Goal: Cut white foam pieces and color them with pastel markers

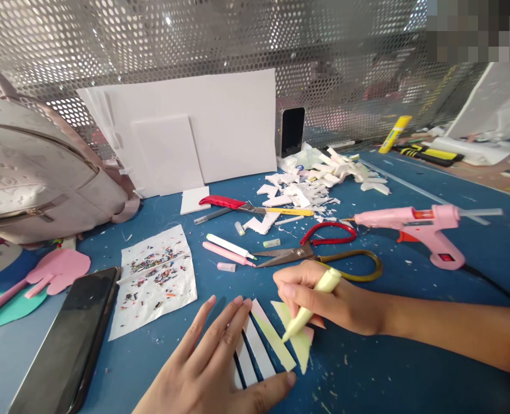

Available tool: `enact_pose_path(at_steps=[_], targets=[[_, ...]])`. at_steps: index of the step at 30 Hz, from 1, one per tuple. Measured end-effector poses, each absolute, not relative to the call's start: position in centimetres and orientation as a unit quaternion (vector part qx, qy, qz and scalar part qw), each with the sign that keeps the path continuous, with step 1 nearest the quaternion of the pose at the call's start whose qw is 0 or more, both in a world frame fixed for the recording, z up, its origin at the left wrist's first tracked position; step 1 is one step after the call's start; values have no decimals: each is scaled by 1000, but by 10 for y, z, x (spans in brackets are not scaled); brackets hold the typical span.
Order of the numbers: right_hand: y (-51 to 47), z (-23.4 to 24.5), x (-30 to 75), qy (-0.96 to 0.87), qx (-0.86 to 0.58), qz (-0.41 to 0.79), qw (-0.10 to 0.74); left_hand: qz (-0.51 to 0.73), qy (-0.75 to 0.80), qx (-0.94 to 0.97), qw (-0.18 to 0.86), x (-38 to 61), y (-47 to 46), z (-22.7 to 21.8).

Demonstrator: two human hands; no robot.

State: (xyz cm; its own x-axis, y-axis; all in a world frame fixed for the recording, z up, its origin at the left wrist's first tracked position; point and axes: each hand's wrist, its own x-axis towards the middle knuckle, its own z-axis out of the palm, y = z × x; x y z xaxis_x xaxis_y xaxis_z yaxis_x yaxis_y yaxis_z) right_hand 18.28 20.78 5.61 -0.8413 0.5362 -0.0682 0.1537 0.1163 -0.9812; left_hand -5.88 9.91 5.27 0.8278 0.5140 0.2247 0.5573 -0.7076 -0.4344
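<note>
My right hand (323, 293) grips a pale yellow-green marker (310, 307), its tip down on a strip partly tinted the same colour (276, 336). Right beside that strip lies a pointed piece coloured yellow-green (296, 345), partly behind the marker and fingers. My left hand (220, 356) rests flat with fingers spread, pressing on several narrow white strips (257, 348) and partly covering them. Beyond my hands, large scissors (298, 253) with red and brown handles lie with their blades slightly apart. At their tips sit an uncapped pink marker (229, 254) and a white-bodied green marker (231, 246).
A pink glue gun (427, 221) lies at right, its cord trailing. White foam scraps (310, 184) are heaped near a propped phone (292, 132) and white boards (237, 126). At left are a speckled tissue (155, 276), a black phone (69, 345) and a backpack (43, 167).
</note>
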Motion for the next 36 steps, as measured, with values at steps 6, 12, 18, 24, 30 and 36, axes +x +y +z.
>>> enact_pose_path(at_steps=[6, 12, 18, 24, 30, 36], targets=[[208, 56, 182, -731, -211, 633, 142, -43, -288, -925, 243, -60, 101, 53], [207, 53, 183, -744, -201, 623, 136, -59, -301, -930, 203, -65, 98, 51], [207, 54, 183, -753, -201, 616, 118, -67, -307, -931, 184, -64, 98, 51], [206, 54, 184, -749, -197, 623, 110, -67, -299, -930, 204, -62, 101, 50], [208, 52, 184, -694, -201, 647, 243, -54, -296, -925, 232, -60, 100, 54], [210, 48, 185, -661, -223, 618, 363, -46, -376, -900, 216, -50, 88, 53]])
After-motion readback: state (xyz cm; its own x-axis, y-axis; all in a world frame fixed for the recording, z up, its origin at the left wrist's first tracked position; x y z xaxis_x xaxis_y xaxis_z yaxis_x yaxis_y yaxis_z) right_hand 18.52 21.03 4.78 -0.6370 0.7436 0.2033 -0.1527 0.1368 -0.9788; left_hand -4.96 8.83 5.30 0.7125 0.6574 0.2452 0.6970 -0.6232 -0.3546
